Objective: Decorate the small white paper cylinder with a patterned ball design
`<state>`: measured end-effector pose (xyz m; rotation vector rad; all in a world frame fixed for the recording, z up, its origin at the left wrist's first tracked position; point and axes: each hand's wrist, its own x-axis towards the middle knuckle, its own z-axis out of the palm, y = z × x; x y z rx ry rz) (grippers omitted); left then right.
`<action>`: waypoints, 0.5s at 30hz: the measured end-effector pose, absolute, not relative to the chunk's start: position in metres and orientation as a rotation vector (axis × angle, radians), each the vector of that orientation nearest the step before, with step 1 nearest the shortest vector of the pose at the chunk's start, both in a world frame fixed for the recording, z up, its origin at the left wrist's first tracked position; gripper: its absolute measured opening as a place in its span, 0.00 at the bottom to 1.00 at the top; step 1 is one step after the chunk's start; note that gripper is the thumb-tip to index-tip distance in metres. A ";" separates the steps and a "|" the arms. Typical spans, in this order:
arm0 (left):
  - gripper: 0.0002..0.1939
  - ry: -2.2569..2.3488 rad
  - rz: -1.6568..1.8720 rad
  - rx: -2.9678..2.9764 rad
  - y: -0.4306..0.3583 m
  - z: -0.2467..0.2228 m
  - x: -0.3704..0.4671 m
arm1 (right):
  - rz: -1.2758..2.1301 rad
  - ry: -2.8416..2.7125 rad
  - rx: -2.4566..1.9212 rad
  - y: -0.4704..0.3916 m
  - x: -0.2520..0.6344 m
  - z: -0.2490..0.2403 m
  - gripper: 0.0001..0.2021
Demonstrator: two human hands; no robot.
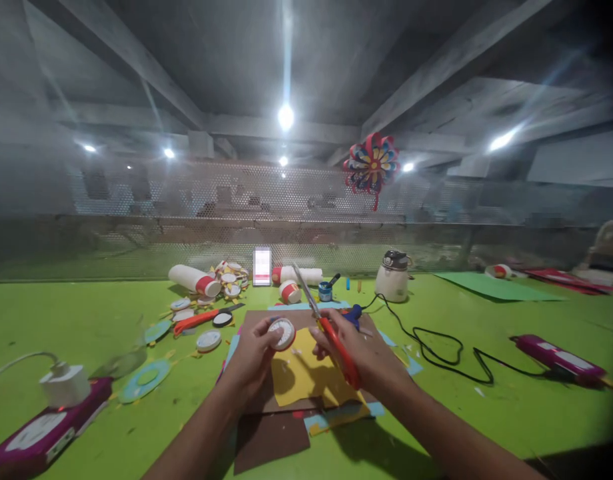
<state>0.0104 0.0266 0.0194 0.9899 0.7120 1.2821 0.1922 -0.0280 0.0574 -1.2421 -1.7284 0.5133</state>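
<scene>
My left hand (259, 347) pinches a small round white disc (282, 333) with a red rim between thumb and fingers. Opposite it, my right hand (346, 340) grips orange-handled scissors (336, 347), their metal blades pointing up and away from me, apart from the disc. Beneath both hands lies a yellow sheet (299, 373) with small white scraps on it. Brown sheets (271, 443) and light blue pieces lie under the yellow one. Just behind my right hand, a dark blue tool (354, 317) is partly hidden.
An orange cutter knife (199, 322) lies left among paper discs (209, 341). Paper cups (289, 291), a blue jar (325, 291), a phone (262, 267) and a white-and-black container (392, 277) stand behind. Purple power strips (559, 360) flank the table; a black cord (446, 357) runs right.
</scene>
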 end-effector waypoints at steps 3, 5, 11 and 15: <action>0.20 0.694 1.232 1.015 0.016 0.018 0.020 | 0.537 -1.700 -1.279 -0.035 0.181 0.073 0.12; 0.22 0.685 1.188 1.015 0.011 0.016 0.024 | 0.568 -1.670 -1.357 -0.039 0.180 0.080 0.13; 0.27 0.745 1.167 0.979 0.004 0.019 0.026 | 0.851 -1.489 -1.218 -0.027 0.182 0.055 0.18; 0.29 0.784 1.162 0.948 -0.006 0.028 0.028 | 1.088 -1.380 -1.130 -0.020 0.182 0.033 0.23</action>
